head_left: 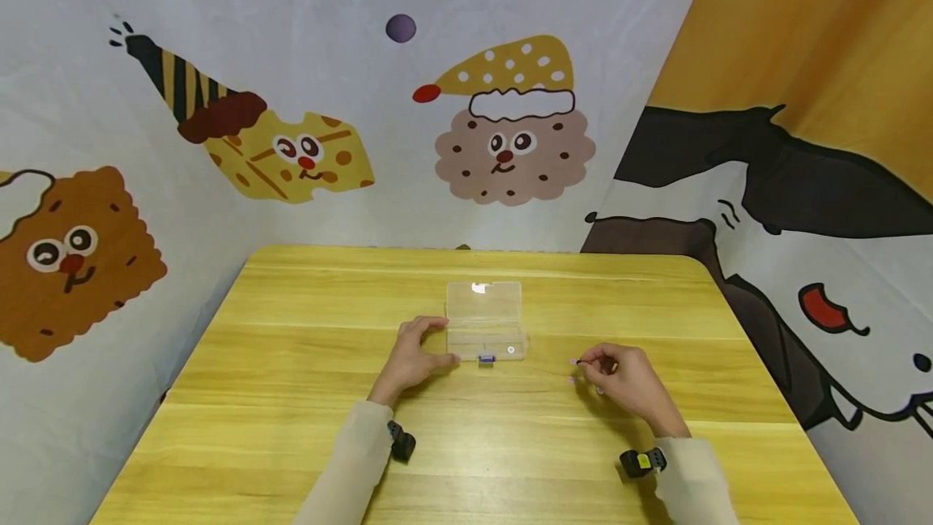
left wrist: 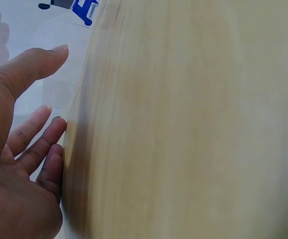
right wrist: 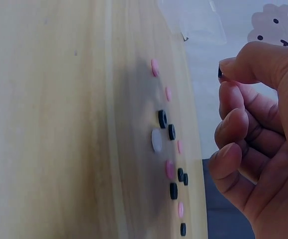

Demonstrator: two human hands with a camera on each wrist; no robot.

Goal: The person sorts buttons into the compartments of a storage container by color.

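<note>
A clear plastic box (head_left: 466, 340) with a raised lid (head_left: 484, 300) and a blue latch (head_left: 486, 360) stands on the table. My left hand (head_left: 412, 361) holds the box at its left end, thumb by the front corner and index fingertip by the hinge side. To the right, my right hand (head_left: 625, 379) pinches a small black disc (right wrist: 220, 72) between thumb and index finger, above the table. Under that hand lie several small round pieces: black discs (right wrist: 162, 119), pink discs (right wrist: 169, 170) and a whitish one (right wrist: 156, 140).
A small white round piece (head_left: 511, 350) shows in the front right of the box. The wooden table (head_left: 321, 298) reaches back to a wall cloth (head_left: 350, 14) printed with cartoon biscuits. Wrist cameras (head_left: 402, 441) are strapped over both sleeves.
</note>
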